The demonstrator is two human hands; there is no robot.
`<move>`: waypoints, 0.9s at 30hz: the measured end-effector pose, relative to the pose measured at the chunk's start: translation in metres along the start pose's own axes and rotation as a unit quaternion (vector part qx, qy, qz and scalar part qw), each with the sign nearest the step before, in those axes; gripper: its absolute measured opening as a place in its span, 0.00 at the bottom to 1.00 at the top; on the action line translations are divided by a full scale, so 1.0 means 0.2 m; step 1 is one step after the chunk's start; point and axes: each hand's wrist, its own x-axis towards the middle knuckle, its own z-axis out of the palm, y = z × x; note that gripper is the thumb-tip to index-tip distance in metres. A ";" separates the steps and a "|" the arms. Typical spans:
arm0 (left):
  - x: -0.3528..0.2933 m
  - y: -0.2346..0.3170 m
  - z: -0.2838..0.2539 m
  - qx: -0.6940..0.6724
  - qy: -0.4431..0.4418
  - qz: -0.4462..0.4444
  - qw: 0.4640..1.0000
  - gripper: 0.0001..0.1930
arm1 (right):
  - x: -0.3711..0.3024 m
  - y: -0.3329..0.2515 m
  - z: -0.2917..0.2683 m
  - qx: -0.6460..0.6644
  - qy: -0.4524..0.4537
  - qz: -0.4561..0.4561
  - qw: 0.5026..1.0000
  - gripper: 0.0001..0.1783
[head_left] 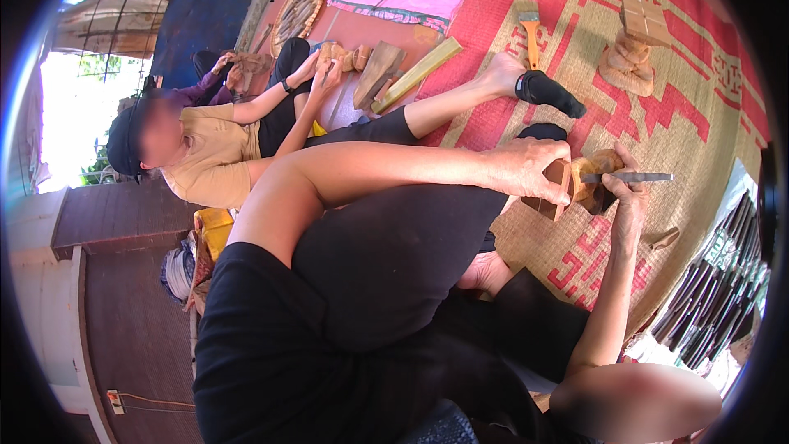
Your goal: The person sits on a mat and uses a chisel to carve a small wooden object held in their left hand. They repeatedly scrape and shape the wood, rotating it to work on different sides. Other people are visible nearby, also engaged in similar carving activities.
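My left hand [538, 169] is closed around the squared reddish-brown base of a wooden carving [585, 185], steadying it above the mat in front of my bent knee. The other end of the piece is rounded and lighter in colour. My right hand [628, 197] grips a slim grey carving chisel [653, 177], which lies across the rounded part. The fingers partly hide the carving, and I cannot tell whether the chisel's edge is touching the wood.
Rows of chisels [715, 288] lie at the right. Beyond my hands stand another carving [629, 66] and a flat brush [531, 41] on the red-patterned mat [567, 0]. A co-worker in tan [218, 144] sits at left, near wood blocks [380, 74] and a pink cloth [427, 0] with tools.
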 end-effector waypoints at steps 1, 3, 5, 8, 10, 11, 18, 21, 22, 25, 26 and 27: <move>0.00 0.00 0.00 0.003 0.003 0.003 1.000 0.30 | 0.01 -0.01 -0.02 -0.001 0.011 0.006 1.000 0.27; 0.00 0.00 0.00 0.004 0.007 0.004 1.000 0.31 | 0.02 -0.03 -0.04 -0.001 0.028 0.020 0.999 0.26; -0.01 0.00 0.00 0.003 0.004 0.004 1.000 0.31 | 0.01 -0.04 -0.03 -0.005 0.019 0.004 1.000 0.27; -0.01 0.01 -0.01 -0.009 -0.004 -0.002 1.000 0.31 | 0.00 -0.04 0.02 0.002 0.006 -0.016 1.000 0.25; -0.01 0.01 -0.01 -0.006 -0.004 -0.006 1.000 0.31 | 0.00 -0.02 0.02 0.010 0.004 0.000 1.000 0.21; -0.01 0.02 -0.01 -0.004 -0.003 -0.007 1.000 0.31 | 0.01 -0.01 -0.01 0.014 0.006 0.020 1.000 0.19; -0.01 0.00 0.00 0.001 0.000 -0.004 1.000 0.31 | 0.01 0.00 -0.01 0.026 0.003 -0.030 0.999 0.08; -0.01 -0.01 0.00 0.001 -0.001 -0.003 1.000 0.32 | 0.00 -0.04 0.01 0.004 0.014 -0.001 1.000 0.06; -0.01 -0.01 0.00 0.005 0.000 -0.002 1.000 0.31 | 0.01 -0.03 -0.01 0.001 0.014 0.012 1.000 0.07; 0.00 0.00 0.00 0.015 0.004 0.000 1.000 0.31 | 0.03 -0.01 -0.05 0.000 0.013 0.009 1.000 0.09; 0.00 0.00 0.00 0.016 0.005 0.000 1.000 0.31 | 0.01 -0.03 -0.03 0.002 0.012 -0.018 1.000 0.11; -0.01 0.01 0.00 0.004 -0.001 -0.008 1.000 0.31 | 0.00 -0.04 0.00 0.005 0.011 -0.045 0.999 0.13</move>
